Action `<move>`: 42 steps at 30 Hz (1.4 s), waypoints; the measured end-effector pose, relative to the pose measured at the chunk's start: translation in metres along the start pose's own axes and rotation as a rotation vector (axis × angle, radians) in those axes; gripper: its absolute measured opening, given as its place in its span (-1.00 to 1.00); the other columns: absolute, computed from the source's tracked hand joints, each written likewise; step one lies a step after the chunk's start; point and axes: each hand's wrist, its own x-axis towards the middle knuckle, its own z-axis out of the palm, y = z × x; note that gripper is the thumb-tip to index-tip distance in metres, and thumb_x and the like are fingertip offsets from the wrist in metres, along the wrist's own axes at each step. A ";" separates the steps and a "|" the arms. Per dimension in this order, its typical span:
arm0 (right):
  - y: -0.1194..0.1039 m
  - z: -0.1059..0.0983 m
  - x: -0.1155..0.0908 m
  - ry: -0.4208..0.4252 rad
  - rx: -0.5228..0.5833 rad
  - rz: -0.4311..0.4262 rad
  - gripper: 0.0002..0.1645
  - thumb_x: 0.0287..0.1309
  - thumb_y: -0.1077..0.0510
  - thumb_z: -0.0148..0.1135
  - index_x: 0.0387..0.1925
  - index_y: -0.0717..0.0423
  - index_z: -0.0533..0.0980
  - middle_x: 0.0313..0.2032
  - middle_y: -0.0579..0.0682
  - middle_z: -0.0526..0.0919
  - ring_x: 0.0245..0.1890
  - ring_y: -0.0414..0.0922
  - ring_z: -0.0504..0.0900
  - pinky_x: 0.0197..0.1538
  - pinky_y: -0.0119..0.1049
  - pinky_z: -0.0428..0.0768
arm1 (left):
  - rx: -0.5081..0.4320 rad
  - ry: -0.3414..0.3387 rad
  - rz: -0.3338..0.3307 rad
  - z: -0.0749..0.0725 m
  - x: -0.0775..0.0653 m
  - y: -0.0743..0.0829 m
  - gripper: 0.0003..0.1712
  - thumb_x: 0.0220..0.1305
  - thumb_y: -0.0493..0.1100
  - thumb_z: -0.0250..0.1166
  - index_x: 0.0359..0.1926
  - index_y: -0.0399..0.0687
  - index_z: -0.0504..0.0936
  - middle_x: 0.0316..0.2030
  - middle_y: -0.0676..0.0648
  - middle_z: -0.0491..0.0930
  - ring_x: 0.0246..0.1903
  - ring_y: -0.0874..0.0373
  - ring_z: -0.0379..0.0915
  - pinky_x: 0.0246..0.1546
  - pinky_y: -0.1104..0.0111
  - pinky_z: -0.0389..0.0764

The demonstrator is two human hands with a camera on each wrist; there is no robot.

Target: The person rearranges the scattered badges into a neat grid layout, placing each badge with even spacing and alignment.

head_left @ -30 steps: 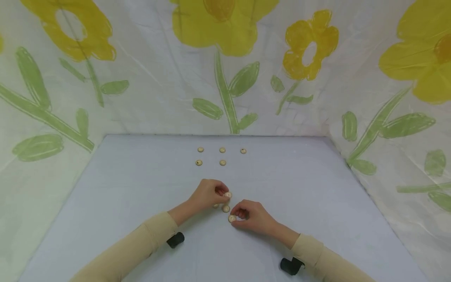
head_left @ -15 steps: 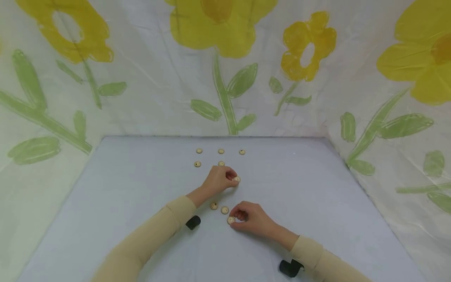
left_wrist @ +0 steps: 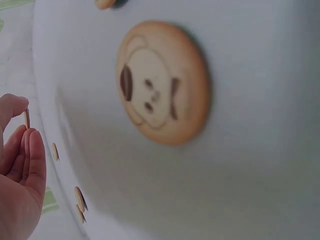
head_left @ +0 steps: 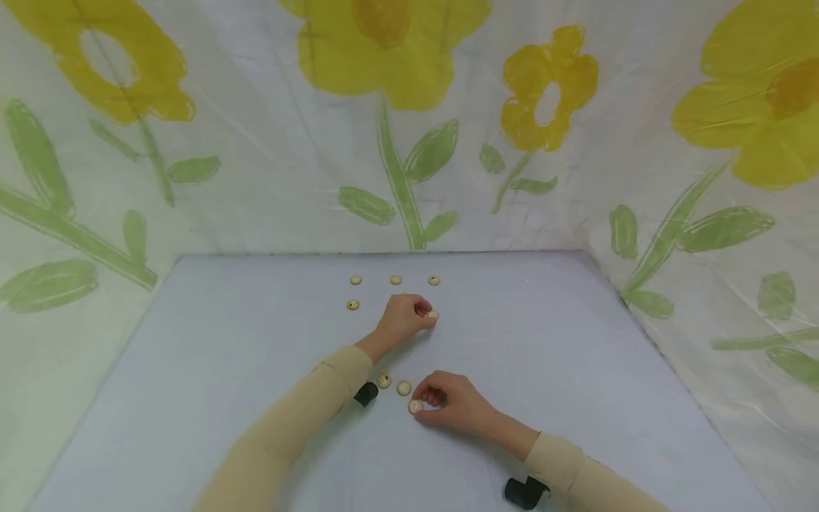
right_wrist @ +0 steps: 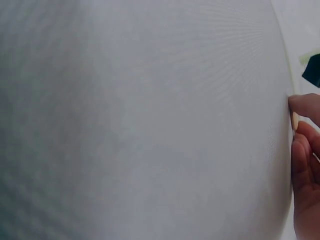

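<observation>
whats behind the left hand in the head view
Three round cookies lie in a row on the table beyond the left hand. Whatever the hand hides in that view cannot be seen.

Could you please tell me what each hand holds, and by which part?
The left hand pinches one biscuit by its edge; the right hand, another biscuit, likewise.

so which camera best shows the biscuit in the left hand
The head view, because the biscuit in the left hand shows part of its round face there, though small. The left wrist view has it nearly edge-on, a thin sliver; the right wrist view does not show it.
</observation>
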 end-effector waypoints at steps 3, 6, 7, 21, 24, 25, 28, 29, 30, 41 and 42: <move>0.000 0.001 -0.001 0.000 -0.003 0.002 -0.77 0.05 0.18 0.44 -0.21 0.01 0.61 -0.38 -0.13 0.59 -0.37 -0.30 0.52 -0.26 -0.43 0.55 | -0.008 0.022 0.015 0.004 0.006 -0.001 -0.88 0.04 -0.25 0.43 -0.35 -0.19 0.71 -0.47 -0.02 0.65 -0.44 0.21 0.52 -0.39 0.42 0.53; 0.001 0.001 -0.001 0.010 -0.005 -0.002 -0.76 0.05 0.18 0.45 -0.21 0.01 0.61 -0.38 -0.12 0.59 -0.37 -0.28 0.53 -0.26 -0.43 0.55 | 0.000 0.043 0.026 0.007 0.013 -0.001 -0.89 0.05 -0.26 0.41 -0.37 -0.20 0.70 -0.47 -0.03 0.65 -0.44 0.19 0.52 -0.37 0.40 0.53; 0.001 0.001 -0.001 0.014 -0.004 -0.004 -0.76 0.04 0.18 0.45 -0.21 0.01 0.61 -0.38 -0.12 0.59 -0.37 -0.27 0.53 -0.26 -0.42 0.55 | 0.004 0.050 0.028 0.008 0.014 -0.002 -0.90 0.05 -0.26 0.40 -0.37 -0.21 0.70 -0.47 -0.04 0.65 -0.44 0.18 0.52 -0.37 0.40 0.53; 0.004 0.007 -0.004 0.022 0.013 -0.044 -0.76 0.04 0.20 0.45 -0.21 0.04 0.61 -0.38 -0.14 0.60 -0.37 -0.30 0.54 -0.27 -0.43 0.57 | 0.107 0.087 -0.082 0.022 0.027 -0.010 -0.91 0.05 -0.20 0.41 -0.38 -0.11 0.72 -0.50 0.05 0.63 -0.43 0.18 0.50 -0.41 0.30 0.48; 0.004 0.007 -0.004 0.022 0.009 -0.043 -0.75 0.04 0.20 0.45 -0.21 0.03 0.60 -0.38 -0.15 0.59 -0.37 -0.31 0.54 -0.27 -0.44 0.57 | 0.116 0.079 -0.089 0.024 0.029 -0.009 -0.92 0.05 -0.20 0.40 -0.38 -0.09 0.72 -0.49 0.05 0.63 -0.43 0.18 0.51 -0.44 0.33 0.43; 0.005 0.007 -0.005 0.022 0.008 -0.043 -0.75 0.04 0.20 0.45 -0.21 0.03 0.60 -0.38 -0.16 0.59 -0.37 -0.31 0.54 -0.27 -0.44 0.57 | 0.117 0.081 -0.085 0.025 0.030 -0.008 -0.92 0.05 -0.20 0.40 -0.39 -0.10 0.72 -0.50 0.05 0.64 -0.42 0.17 0.51 -0.45 0.34 0.43; 0.004 0.007 -0.004 0.022 0.009 -0.051 -0.75 0.04 0.20 0.45 -0.21 0.03 0.60 -0.38 -0.14 0.59 -0.37 -0.30 0.54 -0.26 -0.44 0.57 | 0.118 0.084 -0.069 0.026 0.032 -0.007 -0.93 0.04 -0.23 0.40 -0.40 -0.13 0.72 -0.50 0.04 0.64 -0.41 0.16 0.52 -0.42 0.36 0.45; 0.004 0.006 -0.004 0.021 0.010 -0.053 -0.75 0.04 0.20 0.45 -0.21 0.03 0.60 -0.38 -0.13 0.59 -0.37 -0.30 0.54 -0.26 -0.44 0.57 | 0.118 0.086 -0.063 0.027 0.033 -0.006 -0.93 0.05 -0.24 0.39 -0.40 -0.14 0.72 -0.50 0.02 0.64 -0.41 0.15 0.53 -0.40 0.35 0.46; 0.004 0.006 -0.004 0.021 0.010 -0.056 -0.75 0.04 0.20 0.45 -0.21 0.03 0.60 -0.38 -0.13 0.59 -0.37 -0.30 0.55 -0.26 -0.44 0.57 | 0.114 0.089 -0.057 0.027 0.033 -0.005 -0.93 0.04 -0.26 0.40 -0.40 -0.16 0.72 -0.50 0.01 0.64 -0.41 0.13 0.53 -0.38 0.34 0.49; 0.004 0.003 -0.003 0.029 -0.001 -0.051 -0.75 0.03 0.21 0.45 -0.21 0.05 0.59 -0.38 -0.12 0.59 -0.37 -0.29 0.54 -0.26 -0.44 0.57 | 0.127 0.084 -0.012 0.027 0.040 -0.005 -0.94 0.03 -0.28 0.40 -0.43 -0.20 0.72 -0.50 -0.03 0.64 -0.41 0.10 0.53 -0.32 0.31 0.53; 0.004 0.003 -0.003 0.028 -0.002 -0.051 -0.75 0.03 0.21 0.45 -0.21 0.05 0.59 -0.38 -0.11 0.59 -0.36 -0.29 0.54 -0.26 -0.44 0.57 | 0.129 0.079 -0.007 0.026 0.040 -0.005 -0.94 0.04 -0.28 0.40 -0.43 -0.21 0.72 -0.50 -0.03 0.64 -0.40 0.10 0.53 -0.31 0.32 0.53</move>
